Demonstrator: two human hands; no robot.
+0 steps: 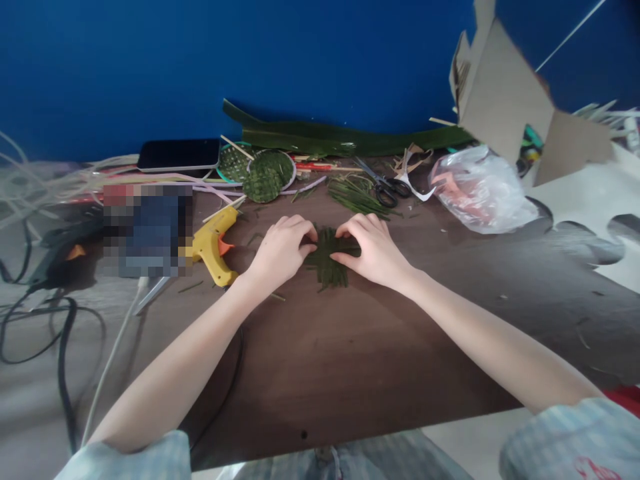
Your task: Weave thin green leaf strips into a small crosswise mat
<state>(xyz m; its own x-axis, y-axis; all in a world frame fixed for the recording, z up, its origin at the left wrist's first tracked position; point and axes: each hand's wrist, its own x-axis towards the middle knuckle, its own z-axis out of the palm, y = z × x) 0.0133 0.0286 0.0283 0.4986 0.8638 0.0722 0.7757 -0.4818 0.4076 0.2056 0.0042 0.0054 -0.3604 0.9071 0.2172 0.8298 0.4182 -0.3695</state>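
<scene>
A small mat of woven green leaf strips [329, 263] lies on the dark wooden table [350, 360]. My left hand [283, 250] rests on its left edge, fingers curled and pinching the strips. My right hand [373, 248] holds the right edge, fingertips pressed onto a strip. Both hands hide part of the weave.
A yellow glue gun [214, 248] lies left of my hands. Round woven leaf discs [263, 177], loose green strips [357, 195], black scissors [387, 187] and long leaves [340, 139] lie behind. A phone [179, 155], a plastic bag [480, 190], cardboard [505, 100] and cables [50, 320] surround.
</scene>
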